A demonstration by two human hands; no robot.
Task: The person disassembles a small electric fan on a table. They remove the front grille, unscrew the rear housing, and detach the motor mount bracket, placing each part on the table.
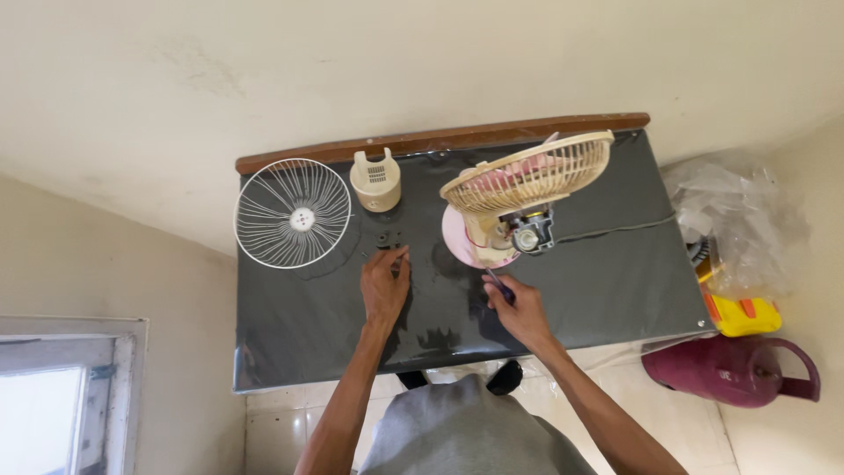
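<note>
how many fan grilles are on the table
2. The loose white wire grille lies flat at the table's far left corner. The cream grille is mounted on the fan at the far middle, right of the cream motor cover. None seem hidden.

A small dark part (pixel 389 239) lies flat on the dark counter (pixel 607 281), just past the left fingertips. A slim screwdriver (pixel 499 285) with a dark handle sits in the right fist, its shaft angled toward the pink fan base (pixel 459 239).
</note>
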